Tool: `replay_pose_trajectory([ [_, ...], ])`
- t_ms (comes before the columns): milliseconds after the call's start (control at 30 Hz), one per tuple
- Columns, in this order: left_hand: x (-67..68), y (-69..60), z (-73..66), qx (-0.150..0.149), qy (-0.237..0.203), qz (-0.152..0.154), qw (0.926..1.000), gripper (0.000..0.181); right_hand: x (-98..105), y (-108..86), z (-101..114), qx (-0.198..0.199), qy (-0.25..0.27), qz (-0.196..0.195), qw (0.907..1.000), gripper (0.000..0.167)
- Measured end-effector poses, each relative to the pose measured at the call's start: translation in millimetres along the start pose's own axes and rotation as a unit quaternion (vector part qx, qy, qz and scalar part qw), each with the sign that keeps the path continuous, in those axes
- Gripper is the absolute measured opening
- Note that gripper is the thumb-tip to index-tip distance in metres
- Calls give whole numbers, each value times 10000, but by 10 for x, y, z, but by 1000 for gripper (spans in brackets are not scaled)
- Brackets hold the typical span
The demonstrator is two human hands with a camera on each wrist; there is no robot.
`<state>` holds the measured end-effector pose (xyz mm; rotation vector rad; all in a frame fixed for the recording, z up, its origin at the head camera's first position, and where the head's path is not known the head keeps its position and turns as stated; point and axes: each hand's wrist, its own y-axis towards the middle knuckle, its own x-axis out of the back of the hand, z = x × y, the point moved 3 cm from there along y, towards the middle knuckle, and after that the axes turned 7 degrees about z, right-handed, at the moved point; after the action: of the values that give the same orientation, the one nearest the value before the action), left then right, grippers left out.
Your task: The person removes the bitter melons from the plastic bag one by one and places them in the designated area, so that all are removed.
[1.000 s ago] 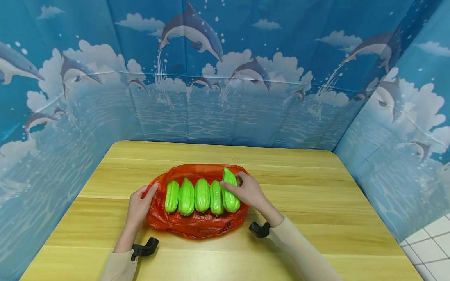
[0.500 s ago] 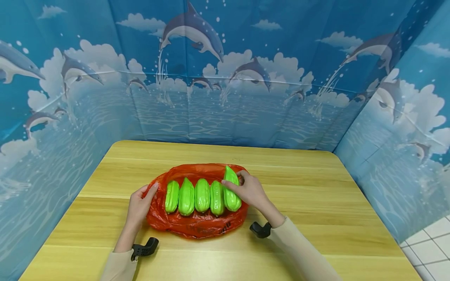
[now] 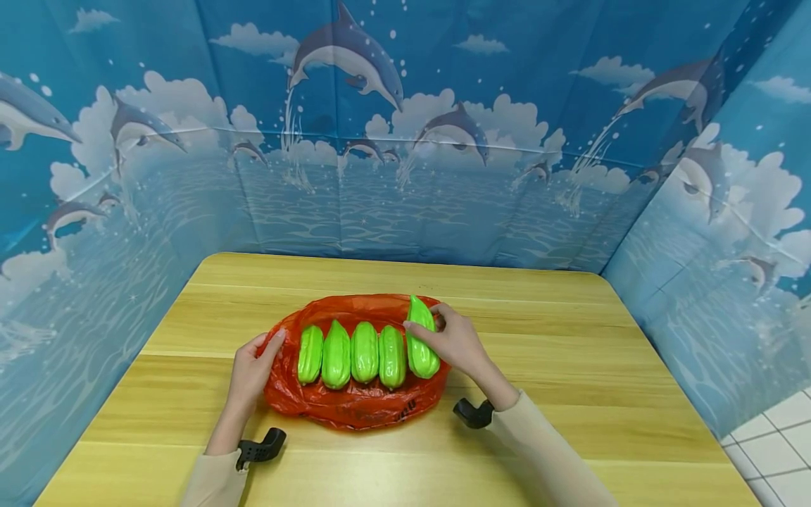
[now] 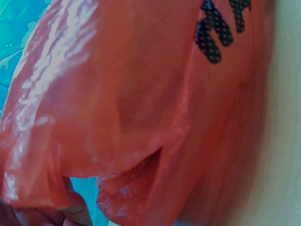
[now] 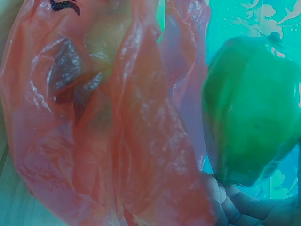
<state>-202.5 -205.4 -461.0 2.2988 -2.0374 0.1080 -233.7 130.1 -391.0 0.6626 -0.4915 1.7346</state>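
A red plastic bag (image 3: 355, 417) lies spread open on the table, with several glossy green ridged gourds (image 3: 364, 352) side by side in its mouth. My left hand (image 3: 249, 370) pinches the bag's left rim between thumb and fingers; the left wrist view shows mostly the bag's side (image 4: 117, 94). At the bag's right end, my right hand (image 3: 459, 343) holds one pointed gourd (image 3: 423, 359) between thumb and fingers. This gourd sits higher than the others, tip up and leaning left. In the right wrist view the held gourd (image 5: 254, 113) appears beside the bag wall, above my fingers.
The wooden table (image 3: 570, 380) extends around the bag. A blue dolphin-print curtain (image 3: 405, 197) stands behind the table and along both sides. Black wrist mounts (image 3: 474, 413) sit on both forearms.
My right hand has moved slightly up and right with its gourd, which now stands a little apart from the row. The left hand and the other gourds have stayed put.
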Motion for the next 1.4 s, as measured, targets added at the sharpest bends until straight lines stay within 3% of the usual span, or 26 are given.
replay_pose_trajectory([
  [700,-10,-11,-19,-21,-87,-2,10000,46,122,-34,-13,-35,174,-155,9997,65],
  [1400,-7,-10,-16,57,-93,7,9999,47,229,-79,-59,-145,329,-393,9986,63],
])
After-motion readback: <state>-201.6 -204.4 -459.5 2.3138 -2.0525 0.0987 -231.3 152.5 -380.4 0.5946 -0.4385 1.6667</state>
